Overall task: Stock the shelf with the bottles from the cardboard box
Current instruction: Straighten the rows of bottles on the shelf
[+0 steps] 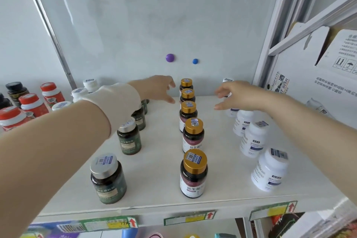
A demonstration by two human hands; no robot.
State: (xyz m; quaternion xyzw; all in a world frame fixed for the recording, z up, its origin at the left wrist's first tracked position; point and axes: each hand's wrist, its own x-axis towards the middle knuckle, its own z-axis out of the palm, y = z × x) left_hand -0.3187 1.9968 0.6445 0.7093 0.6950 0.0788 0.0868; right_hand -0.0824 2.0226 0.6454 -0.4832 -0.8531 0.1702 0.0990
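Note:
A white shelf [158, 162] carries three rows of bottles running front to back. Green bottles with silver caps [108, 181] form the left row. Dark bottles with gold caps [193, 174] make the middle row, and white bottles [269, 170] the right row. My left hand [160, 89] reaches over the back of the shelf, fingers spread and holding nothing, just left of the rearmost gold-capped bottles [186, 85]. My right hand [234, 94] hovers with relaxed, empty fingers above the rear white bottles, partly hiding them. A cardboard box [313, 75] stands at the right behind the frame.
Red-capped and black-capped bottles [32, 104] stand on the neighbouring shelf at the left. A white back panel bears a purple magnet [170, 57] and a blue magnet [195, 61]. A metal upright [274, 31] borders the shelf's right side. Price labels [189, 217] line the front edge.

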